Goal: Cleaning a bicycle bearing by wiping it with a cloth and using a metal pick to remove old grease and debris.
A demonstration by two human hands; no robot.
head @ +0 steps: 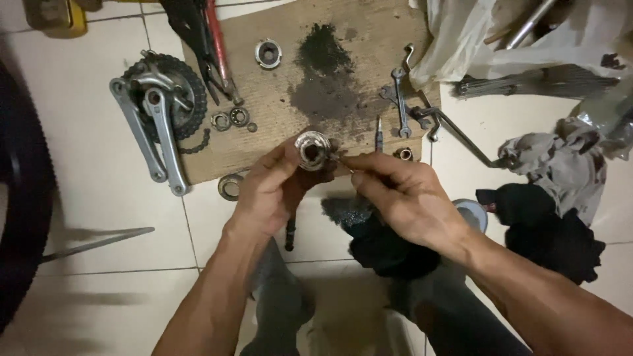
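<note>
Head view, looking down onto a tiled floor. Left hand (267,188) closed around a round metal bearing cup (312,149), open face turned up toward the camera, held just above the near edge of a brown board (277,109). Right hand (402,194) pinched shut at the fingertips right beside the cup's rim at 3 o'clock; something small perhaps between thumb and forefinger, too small to tell.

Best done, by the look of it, with the cup kept level and steady in the left hand, the right working in small motions at the rim, low over the board so that anything dropped lands there and not on the tiles. Greasy grip likely, so firm fingers and slow turns.

On the board: a dark greasy smear (323,72) at 12 o'clock from the cup, another cup (268,53) at 11, small bearing rings (231,118) at 9, flat spanners (399,99) at 2. Crank arms with chainring (158,105) at 10 o'clock, half on the tiles. A loose ring (229,187) on the floor at 8. Dark rags (389,244) at 5, crumpled cloth (567,158) at 3, plastic bag (475,39) at 1. Tyre (23,191) along the far left. Light dim, shadows soft.
</note>
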